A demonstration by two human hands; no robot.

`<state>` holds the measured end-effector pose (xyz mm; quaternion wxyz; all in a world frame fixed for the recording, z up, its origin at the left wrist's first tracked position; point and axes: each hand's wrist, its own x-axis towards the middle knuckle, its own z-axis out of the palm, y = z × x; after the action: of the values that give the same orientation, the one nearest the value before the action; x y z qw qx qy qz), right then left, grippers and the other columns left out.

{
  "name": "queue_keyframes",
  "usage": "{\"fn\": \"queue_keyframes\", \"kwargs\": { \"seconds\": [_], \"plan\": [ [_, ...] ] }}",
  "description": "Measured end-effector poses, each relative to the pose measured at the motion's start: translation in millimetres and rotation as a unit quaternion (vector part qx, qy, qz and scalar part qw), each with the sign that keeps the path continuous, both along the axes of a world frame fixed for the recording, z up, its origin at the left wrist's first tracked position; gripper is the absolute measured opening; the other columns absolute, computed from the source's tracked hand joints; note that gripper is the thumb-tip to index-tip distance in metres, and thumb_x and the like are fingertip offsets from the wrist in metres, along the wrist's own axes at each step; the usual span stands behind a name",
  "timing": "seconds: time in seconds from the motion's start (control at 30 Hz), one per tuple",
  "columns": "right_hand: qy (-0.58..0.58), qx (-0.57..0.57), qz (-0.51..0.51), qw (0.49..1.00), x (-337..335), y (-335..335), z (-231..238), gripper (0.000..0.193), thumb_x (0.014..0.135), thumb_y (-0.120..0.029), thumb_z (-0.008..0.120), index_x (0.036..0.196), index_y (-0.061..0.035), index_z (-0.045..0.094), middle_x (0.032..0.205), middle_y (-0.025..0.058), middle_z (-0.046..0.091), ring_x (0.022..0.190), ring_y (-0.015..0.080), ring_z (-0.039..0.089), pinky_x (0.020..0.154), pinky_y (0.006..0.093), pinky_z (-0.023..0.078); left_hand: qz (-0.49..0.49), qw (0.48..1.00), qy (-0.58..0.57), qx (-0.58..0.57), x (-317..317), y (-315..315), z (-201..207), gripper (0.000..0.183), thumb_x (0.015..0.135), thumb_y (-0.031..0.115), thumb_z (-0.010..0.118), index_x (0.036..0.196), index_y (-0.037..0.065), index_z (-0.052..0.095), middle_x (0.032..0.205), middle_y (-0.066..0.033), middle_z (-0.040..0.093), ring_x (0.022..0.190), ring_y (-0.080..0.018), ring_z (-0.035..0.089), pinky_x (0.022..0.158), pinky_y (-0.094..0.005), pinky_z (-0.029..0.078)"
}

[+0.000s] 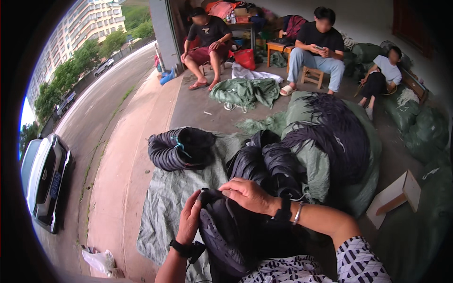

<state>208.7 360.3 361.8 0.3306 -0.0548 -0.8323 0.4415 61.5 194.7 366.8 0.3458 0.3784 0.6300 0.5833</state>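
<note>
A dark shoe upper [217, 226] with a mesh-like patch lies in front of me, close to my lap. My left hand [190, 216] grips its left edge near the top, fingers pointing up. My right hand [250, 193] bends over the top edge from the right, thumb and fingers closing on the rim. Just beyond are stacks of nested dark shoe uppers [283, 162]. Another curved stack [181, 148], tied with a blue-green string, lies on a grey-green tarp [165, 203]. What lies under the upper is hidden in shadow.
A large green sack [302, 111] with dark strips [339, 137] stands at the right, near an open cardboard box [396, 195]. Three people sit farther back. A white plastic bag [100, 262] lies at the lower left; a car [45, 181] stands on the road.
</note>
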Motion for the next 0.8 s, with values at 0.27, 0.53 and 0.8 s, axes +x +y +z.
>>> {"fn": "queue_keyframes", "kwargs": {
  "seconds": [0.27, 0.53, 0.8],
  "plan": [
    [-0.062, 0.016, 0.064, 0.996, 26, -5, 19, 0.018, 0.082, -0.012, 0.064, 0.098, -0.0050, 0.062, 0.096, 0.0083, 0.062, 0.094, 0.0225, 0.058, 0.077, 0.0309, 0.048, -0.004, 0.986, 0.167, 0.006, 25, -18, 6, 0.092, 0.074, 0.041, 0.072, 0.140, -0.001, 0.023, 0.135, -0.0202, 0.034, 0.127, -0.0314, 0.034, 0.106, -0.0381, 0.028],
    [-0.077, 0.075, 0.045, 0.993, 44, -15, 23, 0.018, 0.078, -0.017, 0.070, 0.087, -0.0070, 0.058, 0.089, 0.0025, 0.061, 0.088, 0.0194, 0.057, 0.075, 0.0304, 0.045, -0.072, 0.971, 0.226, 0.014, 23, -23, 8, 0.097, 0.066, 0.026, 0.075, 0.141, 0.000, 0.020, 0.137, -0.0207, 0.032, 0.129, -0.0319, 0.032, 0.107, -0.0383, 0.027],
    [-0.071, 0.055, 0.009, 0.996, 48, -16, 12, 0.021, 0.078, -0.022, 0.069, 0.086, -0.0065, 0.057, 0.080, 0.0054, 0.059, 0.078, 0.0226, 0.058, 0.071, 0.0330, 0.047, -0.044, 0.968, 0.245, 0.030, 42, -29, 1, 0.088, 0.068, 0.029, 0.072, 0.139, 0.002, 0.027, 0.140, -0.0210, 0.029, 0.132, -0.0324, 0.028, 0.108, -0.0398, 0.024]
  ]
}}
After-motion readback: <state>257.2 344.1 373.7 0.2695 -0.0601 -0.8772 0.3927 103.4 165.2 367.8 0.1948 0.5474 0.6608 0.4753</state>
